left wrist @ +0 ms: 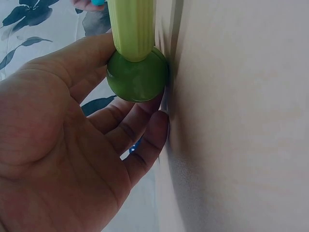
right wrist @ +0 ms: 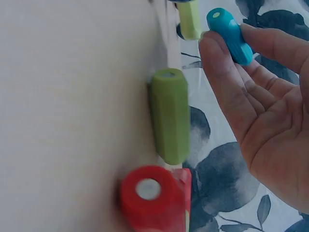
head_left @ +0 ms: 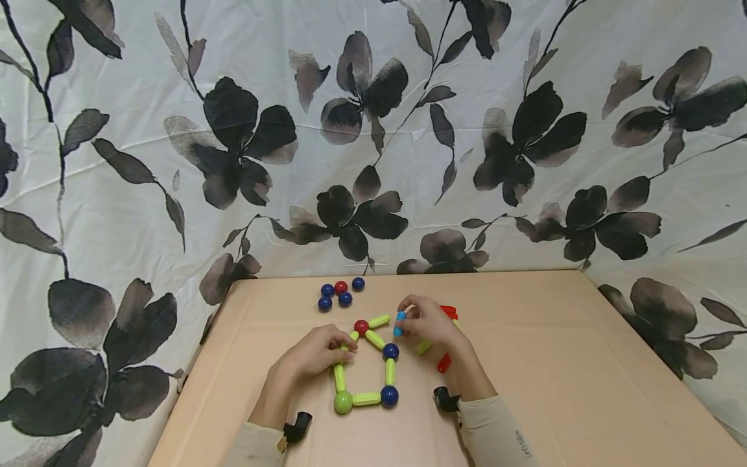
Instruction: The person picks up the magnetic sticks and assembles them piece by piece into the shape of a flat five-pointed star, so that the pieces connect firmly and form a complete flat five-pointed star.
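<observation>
My left hand (head_left: 318, 350) grips the left side of a frame of light-green magnetic sticks and balls, its fingertips around the upper sticks; the exact grip is hidden. A green ball (head_left: 343, 401) forms the near left corner, and its stick (left wrist: 133, 29) hides the thumb tip in the left wrist view. Dark blue balls (head_left: 389, 396) join the right side, and a red ball (head_left: 362, 327) tops the frame. From it another green stick (head_left: 379, 321) points right. Just right of the frame, my right hand (head_left: 428, 321) pinches a light-blue magnetic stick (right wrist: 231, 38) between thumb and forefinger, above the table.
Several dark blue balls (head_left: 345, 299) and a red ball (head_left: 341, 287) lie at the table's back edge. Loose green (right wrist: 170, 116) and red sticks (right wrist: 152, 193) lie beneath and beside the right forearm. A floral cloth (head_left: 373, 143) hangs behind the wooden table (head_left: 583, 376).
</observation>
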Demonstrator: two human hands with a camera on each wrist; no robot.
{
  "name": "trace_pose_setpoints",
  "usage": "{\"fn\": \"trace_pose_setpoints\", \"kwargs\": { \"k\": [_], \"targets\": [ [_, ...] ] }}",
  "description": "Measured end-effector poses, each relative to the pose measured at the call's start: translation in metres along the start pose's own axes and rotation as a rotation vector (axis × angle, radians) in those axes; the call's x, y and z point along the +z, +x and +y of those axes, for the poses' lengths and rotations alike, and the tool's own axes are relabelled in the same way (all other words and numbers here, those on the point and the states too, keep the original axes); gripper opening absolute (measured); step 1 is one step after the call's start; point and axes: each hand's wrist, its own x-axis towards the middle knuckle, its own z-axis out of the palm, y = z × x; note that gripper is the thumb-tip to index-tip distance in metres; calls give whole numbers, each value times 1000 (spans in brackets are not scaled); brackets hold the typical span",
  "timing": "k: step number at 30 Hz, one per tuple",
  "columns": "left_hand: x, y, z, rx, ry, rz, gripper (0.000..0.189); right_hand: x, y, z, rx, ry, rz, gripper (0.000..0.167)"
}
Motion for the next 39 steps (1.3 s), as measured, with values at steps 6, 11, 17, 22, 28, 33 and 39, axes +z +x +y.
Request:
{"fn": "trace_pose_setpoints", "kwargs": {
  "k": [6, 11, 17, 22, 28, 33, 39],
  "targets": [
    [0, 0, -1, -4, 0, 3, 16, 10, 1, 1, 26, -38, -78, 26],
    [0, 0, -1, -5, -3, 3, 16, 15, -1, -1, 63, -37, -76, 24],
    [-1, 0, -2, -3, -3, 2, 15, 16, 0, 1, 75, -43, -78, 24],
    [-1, -1, -2, -7, -10, 3, 15, 18, 3, 4, 60, -50, -86, 26],
    [-1, -1, -2, -4, -13, 3, 16, 19, 3, 5, 50, -79, -96, 26],
    [-1, -1, -2, -7, -10, 2, 16, 15, 1, 4, 57, -93, -80, 29],
    [-2, -1, -4, -1, 6, -2, 16, 11, 4, -1, -19, -247, 90, 29]
  ]
}}
